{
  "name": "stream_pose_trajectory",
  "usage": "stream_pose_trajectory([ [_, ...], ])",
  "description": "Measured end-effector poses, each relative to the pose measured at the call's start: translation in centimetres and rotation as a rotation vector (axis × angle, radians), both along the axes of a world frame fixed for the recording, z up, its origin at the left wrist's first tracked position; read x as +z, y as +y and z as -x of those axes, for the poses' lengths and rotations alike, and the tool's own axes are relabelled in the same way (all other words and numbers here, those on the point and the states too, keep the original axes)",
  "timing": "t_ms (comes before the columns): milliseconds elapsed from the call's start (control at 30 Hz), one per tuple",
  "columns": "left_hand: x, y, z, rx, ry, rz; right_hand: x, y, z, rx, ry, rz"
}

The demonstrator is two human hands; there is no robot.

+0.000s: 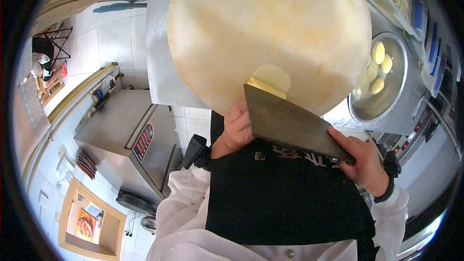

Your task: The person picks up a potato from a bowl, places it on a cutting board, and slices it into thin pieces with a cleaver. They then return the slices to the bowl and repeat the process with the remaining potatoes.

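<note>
On the big round cutting board (270,24), thin pale-yellow potato slices (270,78) lie overlapped near the front edge. A wide, dark cleaver (290,121) stands tilted right beside them, its blade covering part of the potato. My right hand (362,159) is closed around the cleaver's handle end, with the index finger stretched along the blade. Curled in close to the blade's left end is my left hand (236,128), closed at the potato. Its fingertips and the piece under them are mostly hidden by the blade.
To the right, a metal bowl (402,82) holds several peeled potatoes (378,53) in water. Clear plastic containers (394,0) stand at the upper right. The board rests on a steel table (162,43). A steel appliance (130,140) stands at left; a seated person (46,63) is farther off.
</note>
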State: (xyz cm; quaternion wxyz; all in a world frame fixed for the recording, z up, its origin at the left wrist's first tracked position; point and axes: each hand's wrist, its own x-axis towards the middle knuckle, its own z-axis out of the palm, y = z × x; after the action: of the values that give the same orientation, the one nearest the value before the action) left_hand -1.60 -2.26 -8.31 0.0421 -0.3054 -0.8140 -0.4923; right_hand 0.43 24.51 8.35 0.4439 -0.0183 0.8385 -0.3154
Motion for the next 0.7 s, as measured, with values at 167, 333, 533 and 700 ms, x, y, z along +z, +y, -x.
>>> stream_pose_trajectory([
  [167,-0.1,0.1,-0.6,0.017,-0.091,-0.014,1.0,-0.1,0.6,-0.068,-0.120,-0.020],
  [333,-2.5,-0.1,-3.6,0.071,-0.416,-0.069,0.4,-0.3,0.8,-0.082,-0.087,0.023],
  [533,0.8,0.7,1.2,0.046,0.132,0.040,-4.1,-1.2,0.1,-0.113,0.031,0.049],
  [700,0.0,0.0,-0.3,0.048,0.112,0.014,-2.0,-0.3,-0.6,-0.085,0.051,0.060],
])
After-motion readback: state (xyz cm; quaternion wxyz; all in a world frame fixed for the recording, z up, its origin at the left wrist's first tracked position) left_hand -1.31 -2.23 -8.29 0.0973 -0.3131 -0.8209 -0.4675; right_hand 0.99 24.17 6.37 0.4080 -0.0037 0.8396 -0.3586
